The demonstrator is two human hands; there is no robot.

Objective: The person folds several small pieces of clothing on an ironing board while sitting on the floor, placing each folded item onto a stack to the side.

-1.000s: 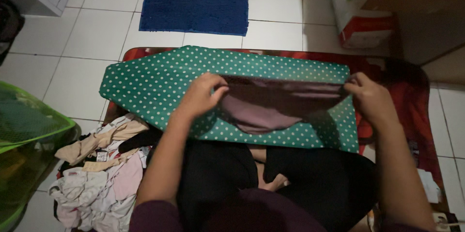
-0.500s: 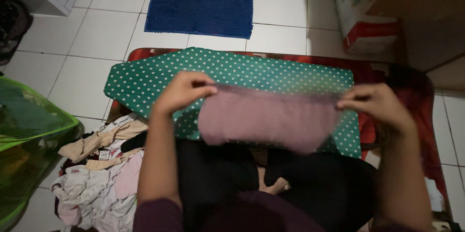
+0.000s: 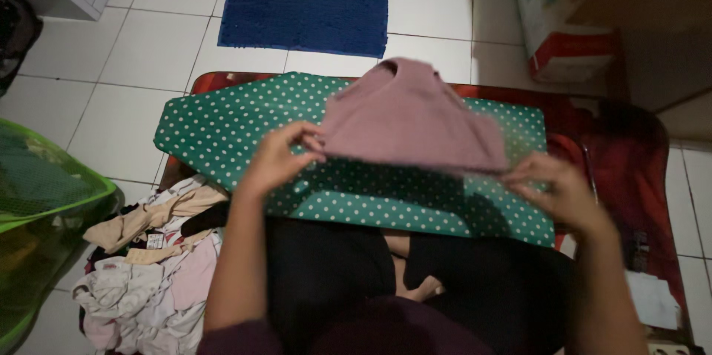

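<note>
Here both hands, left hand (image 3: 278, 155) and right hand (image 3: 552, 188), pinch a soft mauve garment (image 3: 411, 121) over the polka-dotted board (image 3: 222, 129).

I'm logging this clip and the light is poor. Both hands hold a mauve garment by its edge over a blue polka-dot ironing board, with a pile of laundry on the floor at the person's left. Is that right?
Not quite: the polka-dot ironing board is green with white dots, not blue; the blue thing is the mat beyond it. The head view shows this. The rest stands: the left hand and right hand hold the mauve garment by its edge, and the laundry pile lies at the person's left.
</note>
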